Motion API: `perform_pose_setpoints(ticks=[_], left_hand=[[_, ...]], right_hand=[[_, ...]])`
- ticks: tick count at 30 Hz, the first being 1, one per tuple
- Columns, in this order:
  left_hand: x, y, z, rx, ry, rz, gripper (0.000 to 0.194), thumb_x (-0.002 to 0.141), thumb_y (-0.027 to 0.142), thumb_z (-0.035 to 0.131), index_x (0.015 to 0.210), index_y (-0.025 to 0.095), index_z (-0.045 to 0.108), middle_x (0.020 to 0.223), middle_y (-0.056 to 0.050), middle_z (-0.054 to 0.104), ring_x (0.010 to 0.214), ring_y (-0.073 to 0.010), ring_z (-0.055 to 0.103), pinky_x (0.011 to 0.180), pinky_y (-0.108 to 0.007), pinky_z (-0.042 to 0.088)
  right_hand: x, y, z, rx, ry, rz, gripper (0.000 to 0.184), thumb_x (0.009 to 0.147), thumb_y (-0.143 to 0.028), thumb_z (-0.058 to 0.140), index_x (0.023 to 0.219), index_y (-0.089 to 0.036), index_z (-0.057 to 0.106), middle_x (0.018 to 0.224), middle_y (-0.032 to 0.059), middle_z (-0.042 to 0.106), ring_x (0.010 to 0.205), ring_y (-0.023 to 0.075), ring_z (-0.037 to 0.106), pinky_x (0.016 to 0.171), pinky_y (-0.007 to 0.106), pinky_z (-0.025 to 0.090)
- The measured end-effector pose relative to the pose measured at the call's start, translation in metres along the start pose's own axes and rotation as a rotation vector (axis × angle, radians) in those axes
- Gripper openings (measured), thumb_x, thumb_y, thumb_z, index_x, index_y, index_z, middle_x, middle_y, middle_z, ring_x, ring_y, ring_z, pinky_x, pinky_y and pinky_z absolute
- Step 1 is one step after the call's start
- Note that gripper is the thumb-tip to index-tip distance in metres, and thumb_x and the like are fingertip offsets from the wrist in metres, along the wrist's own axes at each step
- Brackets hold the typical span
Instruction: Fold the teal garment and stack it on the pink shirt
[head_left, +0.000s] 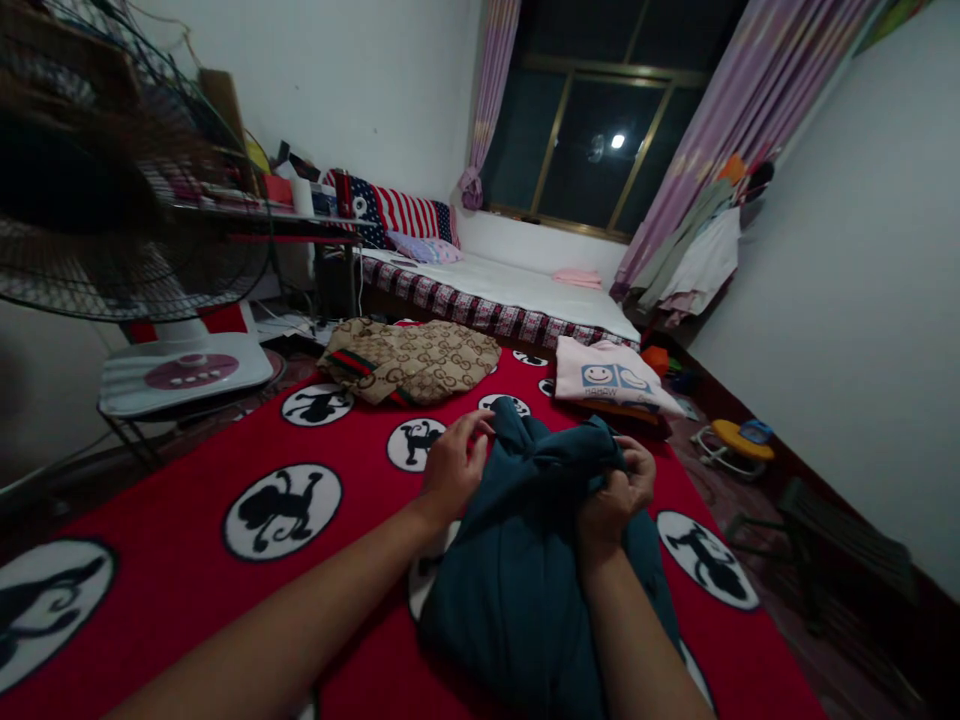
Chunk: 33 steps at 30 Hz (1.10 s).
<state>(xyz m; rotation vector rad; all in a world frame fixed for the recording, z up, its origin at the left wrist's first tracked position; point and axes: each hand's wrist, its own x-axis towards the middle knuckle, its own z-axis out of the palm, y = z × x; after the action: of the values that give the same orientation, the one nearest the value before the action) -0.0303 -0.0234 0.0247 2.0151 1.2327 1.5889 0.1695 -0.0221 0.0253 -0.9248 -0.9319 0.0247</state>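
Observation:
A dark teal garment point(525, 560) lies bunched on the red blanket point(360, 540), close in front of me. Its exact kind is unclear, since the cloth is gathered and partly covered by my arm. My left hand point(456, 462) is at the upper left edge of the garment, with fingers curled and pinching the cloth. At the upper right, my right hand point(619, 490) is closed around a fold of the same fabric. Between the two hands the upper edge is raised and creased.
Beyond the garment lie a brown patterned garment point(427, 360) and a folded pink shirt point(604, 372). A fan point(187, 360) stands at left beside a cluttered desk point(300, 225). Further back is a bed point(495, 285); a yellow stool point(739, 438) and dark chair point(840, 540) stand right.

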Motion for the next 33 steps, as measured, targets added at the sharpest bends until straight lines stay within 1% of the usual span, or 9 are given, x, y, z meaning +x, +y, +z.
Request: perform_pose_setpoints(ticks=[4, 7, 11, 13, 16, 21, 23, 28, 33], left_hand=[[0.046, -0.030, 0.014, 0.225, -0.184, -0.109, 0.047, 0.088, 0.014, 0.048, 0.135, 0.019, 0.046, 0.087, -0.004, 0.070, 0.082, -0.0187, 0.066, 0.081, -0.029, 0.049], [0.076, -0.040, 0.031, 0.400, -0.426, -0.070, 0.057, 0.086, 0.016, 0.052, 0.141, 0.028, 0.042, 0.098, -0.005, 0.072, 0.087, -0.0203, 0.067, 0.077, -0.027, 0.048], [0.105, -0.042, 0.052, 0.480, -0.643, 0.046, 0.053, 0.076, 0.011, 0.061, 0.124, 0.033, 0.061, 0.110, -0.005, 0.070, 0.094, -0.0236, 0.066, 0.076, -0.027, 0.048], [0.114, -0.042, 0.058, 0.474, -0.664, 0.063, 0.038, 0.070, 0.007, 0.063, 0.101, 0.026, 0.074, 0.098, -0.006, 0.073, 0.087, -0.0243, 0.067, 0.074, -0.028, 0.048], [0.121, -0.037, 0.060, 0.452, -0.628, 0.059, 0.024, 0.068, 0.003, 0.060, 0.079, 0.018, 0.075, 0.079, -0.006, 0.072, 0.075, -0.0214, 0.066, 0.070, -0.027, 0.048], [0.119, -0.023, 0.051, 0.413, -0.380, 0.101, 0.033, 0.083, 0.005, 0.044, 0.102, 0.017, 0.069, 0.092, -0.007, 0.071, 0.088, -0.0179, 0.064, 0.081, -0.026, 0.046], [0.117, -0.021, 0.047, 0.460, -0.324, 0.103, 0.033, 0.084, 0.008, 0.046, 0.106, 0.021, 0.067, 0.092, -0.006, 0.070, 0.089, -0.0189, 0.064, 0.080, -0.027, 0.046], [0.120, -0.033, 0.048, 0.584, -0.561, 0.049, 0.044, 0.079, 0.014, 0.060, 0.119, 0.031, 0.064, 0.101, -0.005, 0.071, 0.095, -0.0238, 0.064, 0.080, -0.029, 0.046], [0.122, -0.050, 0.050, 0.541, -0.641, 0.041, 0.022, 0.066, 0.012, 0.071, 0.081, 0.028, 0.075, 0.078, 0.000, 0.072, 0.080, -0.0195, 0.065, 0.072, -0.022, 0.046]], right_hand=[[0.000, 0.000, 0.000, 0.044, 0.042, 0.050, 0.006, 0.069, -0.019, 0.047, 0.071, -0.021, 0.042, 0.091, 0.0021, 0.055, 0.090, 0.0207, 0.053, 0.090, 0.040, 0.040], [-0.002, -0.001, 0.000, 0.033, 0.017, 0.060, 0.005, 0.069, -0.019, 0.045, 0.072, -0.022, 0.042, 0.092, 0.0022, 0.055, 0.092, 0.0212, 0.053, 0.090, 0.040, 0.040], [-0.003, 0.001, 0.001, 0.018, -0.005, 0.047, 0.005, 0.069, -0.018, 0.043, 0.072, -0.022, 0.041, 0.092, 0.0028, 0.055, 0.093, 0.0217, 0.053, 0.090, 0.041, 0.040], [-0.003, 0.003, 0.001, 0.032, -0.006, 0.043, 0.006, 0.068, -0.017, 0.042, 0.072, -0.022, 0.041, 0.093, 0.0035, 0.056, 0.092, 0.0216, 0.053, 0.089, 0.041, 0.040], [-0.003, 0.005, 0.002, 0.025, -0.011, 0.044, 0.006, 0.069, -0.018, 0.041, 0.073, -0.022, 0.039, 0.094, 0.0043, 0.056, 0.092, 0.0217, 0.053, 0.087, 0.041, 0.041], [-0.004, 0.006, 0.004, 0.021, -0.014, 0.039, 0.005, 0.070, -0.019, 0.041, 0.073, -0.022, 0.040, 0.092, 0.0044, 0.055, 0.093, 0.0221, 0.053, 0.088, 0.041, 0.041], [-0.005, 0.006, 0.004, 0.041, -0.009, 0.042, 0.005, 0.070, -0.018, 0.041, 0.073, -0.022, 0.040, 0.091, 0.0040, 0.056, 0.092, 0.0217, 0.053, 0.087, 0.041, 0.041], [-0.005, 0.004, 0.003, 0.025, -0.033, 0.061, 0.005, 0.070, -0.019, 0.041, 0.073, -0.022, 0.040, 0.092, 0.0040, 0.056, 0.091, 0.0211, 0.053, 0.086, 0.039, 0.041], [-0.004, 0.002, 0.003, 0.036, -0.048, 0.062, 0.005, 0.070, -0.019, 0.042, 0.074, -0.022, 0.041, 0.093, 0.0040, 0.056, 0.093, 0.0214, 0.054, 0.086, 0.039, 0.042]])
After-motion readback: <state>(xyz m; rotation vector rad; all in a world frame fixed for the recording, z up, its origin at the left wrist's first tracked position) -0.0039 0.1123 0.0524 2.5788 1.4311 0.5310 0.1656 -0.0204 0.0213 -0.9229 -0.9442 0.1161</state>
